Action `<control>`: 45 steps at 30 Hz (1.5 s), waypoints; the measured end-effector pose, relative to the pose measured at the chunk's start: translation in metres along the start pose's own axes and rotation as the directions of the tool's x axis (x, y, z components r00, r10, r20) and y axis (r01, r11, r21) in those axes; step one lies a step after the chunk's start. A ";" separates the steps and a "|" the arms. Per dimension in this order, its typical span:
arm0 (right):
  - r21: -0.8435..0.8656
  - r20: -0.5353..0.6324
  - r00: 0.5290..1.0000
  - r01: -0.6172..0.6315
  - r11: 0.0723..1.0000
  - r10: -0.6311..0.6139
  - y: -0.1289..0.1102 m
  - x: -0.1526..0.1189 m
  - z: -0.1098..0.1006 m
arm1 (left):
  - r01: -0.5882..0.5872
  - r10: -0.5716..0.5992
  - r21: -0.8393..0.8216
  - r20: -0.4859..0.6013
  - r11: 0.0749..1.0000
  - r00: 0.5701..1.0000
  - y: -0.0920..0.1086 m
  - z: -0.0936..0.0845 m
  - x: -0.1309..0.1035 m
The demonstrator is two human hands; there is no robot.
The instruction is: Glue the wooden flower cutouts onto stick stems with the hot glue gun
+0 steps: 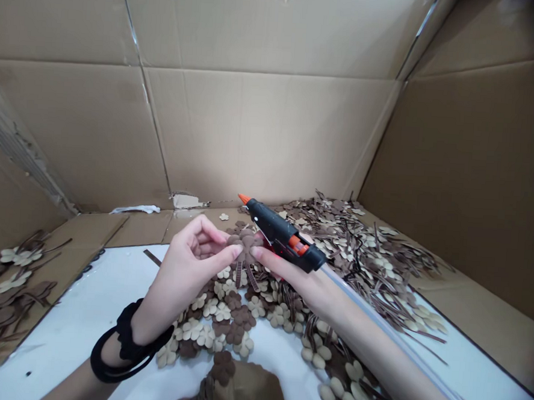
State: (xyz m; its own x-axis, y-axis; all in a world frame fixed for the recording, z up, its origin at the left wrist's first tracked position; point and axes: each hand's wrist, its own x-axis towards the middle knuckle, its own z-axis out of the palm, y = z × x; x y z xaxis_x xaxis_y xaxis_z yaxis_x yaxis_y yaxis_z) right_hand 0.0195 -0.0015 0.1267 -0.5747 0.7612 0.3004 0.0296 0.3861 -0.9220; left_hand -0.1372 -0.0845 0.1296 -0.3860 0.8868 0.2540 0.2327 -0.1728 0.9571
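Note:
A brown fabric flower [247, 242] with ribbon tails hanging below it is pinched between both hands above the flower pile. My left hand [201, 244] holds its left side between thumb and fingers, and black bands circle that wrist. On the flower's right side, my right hand [285, 264] presses with the thumb; its other fingers are mostly hidden. A black glue gun [278, 229] with an orange tip lies over my right hand, tip pointing up and left. How the hand holds the gun is hidden.
Brown and cream flowers [237, 319] cover the middle of the white board [122, 275]. A large heap of flowers and ribbons [359, 242] lies at the right; more flowers [7, 305] lie at the left. Cardboard walls [271, 134] stand behind and beside. A brown piece [250, 392] sits at the front.

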 end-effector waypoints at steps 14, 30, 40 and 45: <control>-0.040 0.058 0.995 -0.075 0.996 0.077 0.005 0.003 0.002 | 0.025 -0.055 0.162 0.184 0.986 0.981 -0.007 0.001 0.005; -0.002 0.023 0.998 -0.052 0.999 0.052 0.002 0.000 0.001 | -0.201 0.213 0.177 -0.051 0.963 0.976 -0.005 0.002 -0.004; 0.092 -0.007 1.000 -0.010 0.996 0.011 0.031 0.006 -0.008 | 0.250 0.408 0.770 -0.548 0.588 0.730 -0.052 -0.184 0.062; 0.108 -0.038 0.999 -0.016 0.994 0.020 0.029 0.006 -0.009 | 0.614 -0.009 0.732 -0.640 0.295 0.768 -0.084 -0.245 0.031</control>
State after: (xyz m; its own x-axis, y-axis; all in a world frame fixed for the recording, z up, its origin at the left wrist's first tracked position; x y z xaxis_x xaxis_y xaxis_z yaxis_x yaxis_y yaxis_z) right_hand 0.0244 0.0188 0.1044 -0.5429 0.7880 0.2905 -0.0497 0.3152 -0.9477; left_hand -0.3873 -0.1470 0.0915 -0.8702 0.4081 0.2761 0.4852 0.8073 0.3359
